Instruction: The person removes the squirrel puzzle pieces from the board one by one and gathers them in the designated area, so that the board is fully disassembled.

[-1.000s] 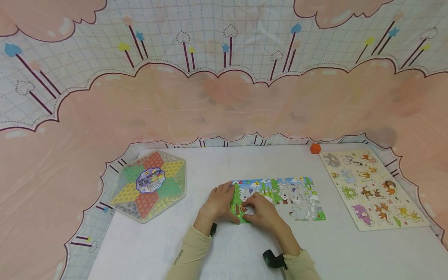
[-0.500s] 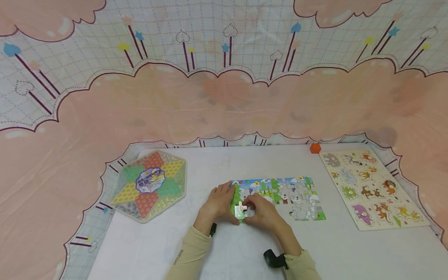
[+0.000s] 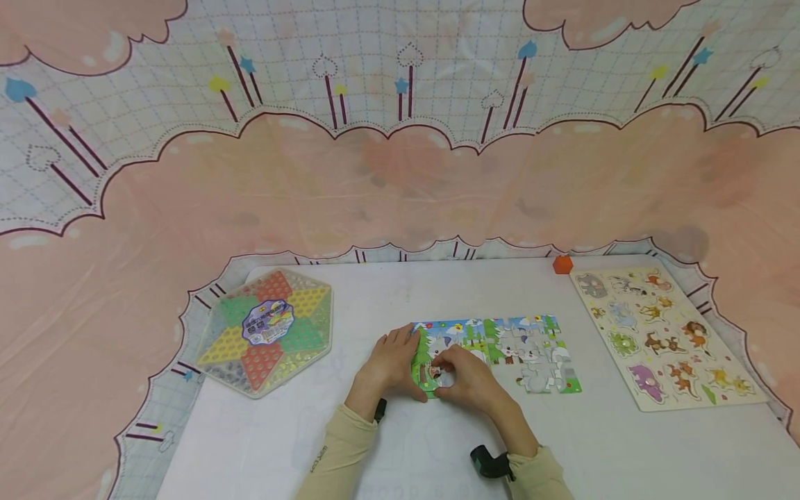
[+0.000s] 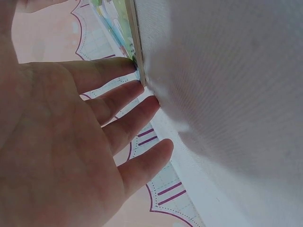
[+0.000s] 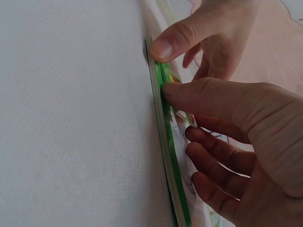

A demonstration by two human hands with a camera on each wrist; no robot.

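Half a second ago we held the puzzle piece (image 3: pixel 435 374) tilted up; now our right hand (image 3: pixel 470 382) pinches it nearly flat into the jigsaw board (image 3: pixel 500 351) at the board's left end. Our left hand (image 3: pixel 389 364), fingers straight, steadies that edge on the desk (image 3: pixel 375 292).

Setting: children's play/activity corner, prob. home or staged play area; which one can't be told. Evidence: pink cloud-pattern cloth backdrop (image 3: pixel 400 180) w/ stars and hearts hangs behind and round the counter (image 3: pixel 387 292), hiding the room itself. Counter covered in white sheet. Toys only: hexagonal Chinese-checkers board (image 3: pixel 267 330) near left edge, cartoon jigsaw puzzle (image 3: pixel 500 351) at centre-front, wooden animal peg puzzle (image 3: pixel 665 337) along right edge, small orange block (image 3: pixel 563 264) at far right corner. No tools or office/kitchen items seen.
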